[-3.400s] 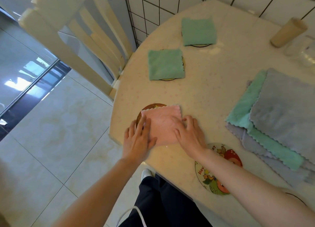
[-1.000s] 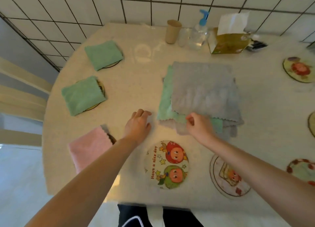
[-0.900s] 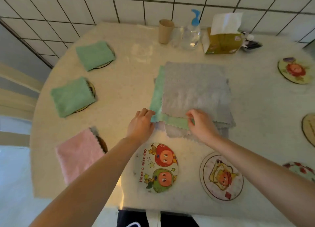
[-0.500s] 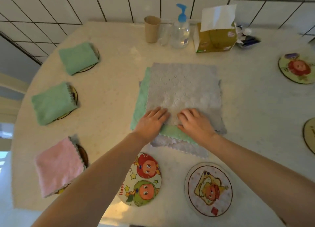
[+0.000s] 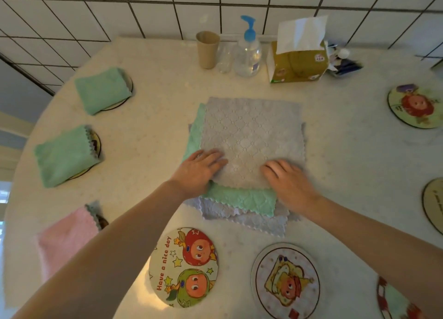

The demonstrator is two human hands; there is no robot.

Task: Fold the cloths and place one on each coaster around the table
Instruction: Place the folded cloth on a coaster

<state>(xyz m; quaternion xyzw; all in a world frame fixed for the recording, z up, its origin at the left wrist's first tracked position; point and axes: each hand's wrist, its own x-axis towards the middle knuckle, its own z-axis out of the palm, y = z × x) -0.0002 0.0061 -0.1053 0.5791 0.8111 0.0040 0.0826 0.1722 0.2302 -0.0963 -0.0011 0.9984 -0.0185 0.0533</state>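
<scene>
Mid-frame on the table (image 5: 347, 165), the grey cloth (image 5: 251, 136) lies flat atop the stack, roughly square, edges running toward the wall. Left hand (image 5: 199, 169) and right hand (image 5: 286, 181) press open-palmed on its near edge, gripping nothing. Bare cartoon coasters (image 5: 183, 267) sit below.

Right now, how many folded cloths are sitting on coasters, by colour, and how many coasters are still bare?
Green folded cloths: 2
Pink folded cloth: 1
Bare coasters in view: 5
Total: 3 cloths placed, 8 coasters visible.
</scene>
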